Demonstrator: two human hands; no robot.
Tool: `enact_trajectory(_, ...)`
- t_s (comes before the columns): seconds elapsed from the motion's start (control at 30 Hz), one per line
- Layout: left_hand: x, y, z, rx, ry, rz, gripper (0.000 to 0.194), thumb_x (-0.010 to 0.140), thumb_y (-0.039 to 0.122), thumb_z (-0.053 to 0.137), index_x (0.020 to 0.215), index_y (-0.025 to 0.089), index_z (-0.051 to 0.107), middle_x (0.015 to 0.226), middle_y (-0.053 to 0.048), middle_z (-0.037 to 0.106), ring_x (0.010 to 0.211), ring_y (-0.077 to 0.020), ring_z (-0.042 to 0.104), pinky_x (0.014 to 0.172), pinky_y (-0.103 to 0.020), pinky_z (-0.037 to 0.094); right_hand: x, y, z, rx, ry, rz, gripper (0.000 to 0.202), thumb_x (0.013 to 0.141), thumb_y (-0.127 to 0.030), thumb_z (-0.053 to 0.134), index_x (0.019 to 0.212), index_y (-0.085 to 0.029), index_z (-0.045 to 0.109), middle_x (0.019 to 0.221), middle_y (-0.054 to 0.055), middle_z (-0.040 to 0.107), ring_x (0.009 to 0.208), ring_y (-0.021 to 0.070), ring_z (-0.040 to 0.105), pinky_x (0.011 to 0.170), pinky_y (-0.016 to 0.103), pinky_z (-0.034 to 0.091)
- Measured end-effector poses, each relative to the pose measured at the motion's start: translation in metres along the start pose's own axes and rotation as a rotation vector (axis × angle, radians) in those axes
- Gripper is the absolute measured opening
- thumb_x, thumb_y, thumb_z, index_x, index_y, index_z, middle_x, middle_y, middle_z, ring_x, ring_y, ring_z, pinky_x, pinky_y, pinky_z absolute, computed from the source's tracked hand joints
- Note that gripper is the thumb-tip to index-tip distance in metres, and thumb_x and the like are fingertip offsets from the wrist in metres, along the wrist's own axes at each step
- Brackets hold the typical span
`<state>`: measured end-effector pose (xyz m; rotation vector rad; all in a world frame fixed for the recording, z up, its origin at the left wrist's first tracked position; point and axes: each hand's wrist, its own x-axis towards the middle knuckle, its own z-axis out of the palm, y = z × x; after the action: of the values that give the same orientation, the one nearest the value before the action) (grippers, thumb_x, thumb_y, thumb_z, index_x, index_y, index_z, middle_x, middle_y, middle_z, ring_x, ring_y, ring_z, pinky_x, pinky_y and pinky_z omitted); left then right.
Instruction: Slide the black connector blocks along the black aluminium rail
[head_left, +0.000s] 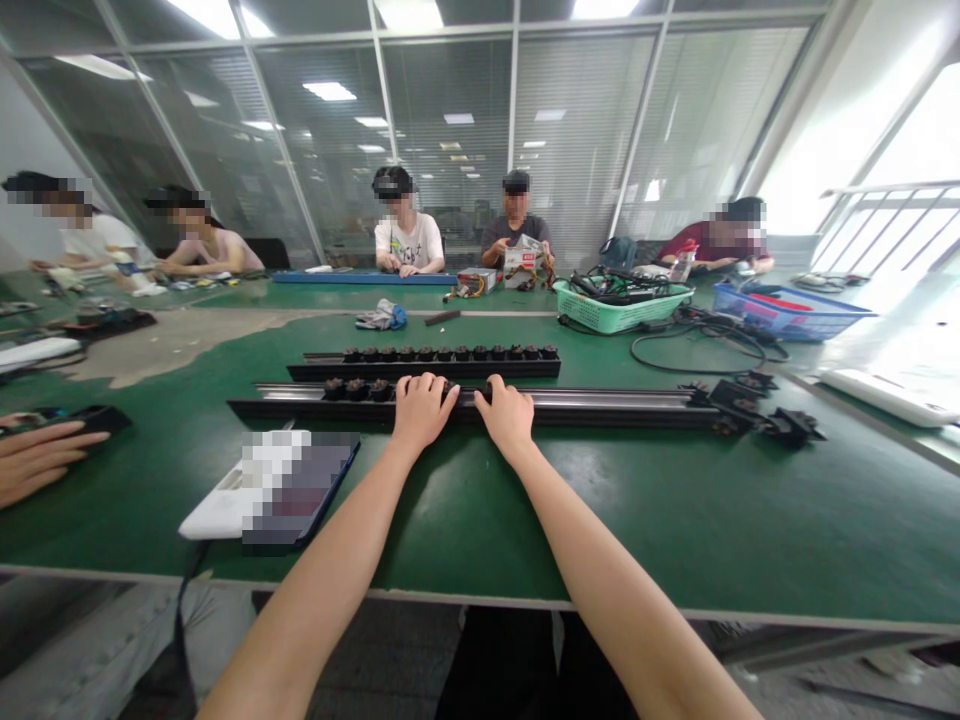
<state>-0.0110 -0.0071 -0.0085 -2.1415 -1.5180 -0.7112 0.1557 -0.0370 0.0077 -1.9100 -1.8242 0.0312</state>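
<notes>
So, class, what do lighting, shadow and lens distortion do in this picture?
Head view: the window at right is washed out; bright lights show in the glass partition, whose outer frames lean outward, suggesting wide-angle distortion; soft shadow darkens the table near the left hand.

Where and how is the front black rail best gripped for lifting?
Probably two-handed from the near side, toward both ends of the front black rail: it is long, its side wall facing that way. Keep the right grip short of the dark pieces clustered at the right end.
</notes>
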Motion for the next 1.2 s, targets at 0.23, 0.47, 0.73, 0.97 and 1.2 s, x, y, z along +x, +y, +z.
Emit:
enact_trajectory(0.23,0.0006,0.0010,-0.0009,-0.007,-0.003,0.003,0.046,0.106,0.047,0.032,0.107,0.020,0.069,0.110,-0.014,0.068,0.106,-0.0307,0.061,0.107,-0.050,0.034,0.0010,0.0021,-0.0013,-0.002,0.003,-0.011,0.034,0.105,-0.044,0.044,0.127,-0.023,0.059,0.106,0.010,0.074,0.100,0.0233,0.070,0.091,0.035,0.040)
enact_trajectory(0.47,0.0012,0.0021,-0.0023,-0.019,-0.016,0.001,0.047,0.107,0.048,0.031,0.109,0.019,0.069,0.110,-0.014,0.068,0.107,-0.0307,0.060,0.107,-0.050,0.034,0.0020,0.0045,-0.0034,-0.001,-0.002,0.001,0.034,0.104,-0.044,0.046,0.128,-0.024,0.061,0.107,0.011,0.074,0.102,0.0240,0.070,0.091,0.035,0.041)
enact_trajectory(0.73,0.0019,0.0030,-0.0022,-0.012,-0.022,0.003,0.048,0.107,0.048,0.030,0.109,0.019,0.069,0.112,-0.014,0.068,0.107,-0.0303,0.060,0.107,-0.050,0.035,0.0039,0.0075,-0.0019,-0.004,0.008,0.004,0.034,0.103,-0.043,0.046,0.127,-0.024,0.062,0.105,0.010,0.075,0.101,0.0236,0.070,0.092,0.036,0.039)
enact_trajectory(0.97,0.0025,0.0034,-0.0004,0.003,-0.022,0.006,0.048,0.107,0.049,0.030,0.107,0.020,0.069,0.111,-0.014,0.068,0.107,-0.0303,0.060,0.107,-0.049,0.035,0.0042,0.0080,-0.0030,-0.070,0.034,-0.031,0.034,0.103,-0.041,0.045,0.125,-0.022,0.063,0.107,0.012,0.074,0.104,0.0259,0.068,0.093,0.038,0.040)
enact_trajectory(1.2,0.0037,0.0042,0.0019,-0.024,-0.019,0.004,0.048,0.106,0.049,0.031,0.107,0.021,0.070,0.110,-0.014,0.067,0.106,-0.0310,0.060,0.107,-0.051,0.035,0.0038,0.0076,-0.0062,-0.119,0.040,-0.058,0.030,0.104,-0.037,0.043,0.118,-0.020,0.064,0.110,0.015,0.071,0.105,0.0270,0.065,0.089,0.038,0.044)
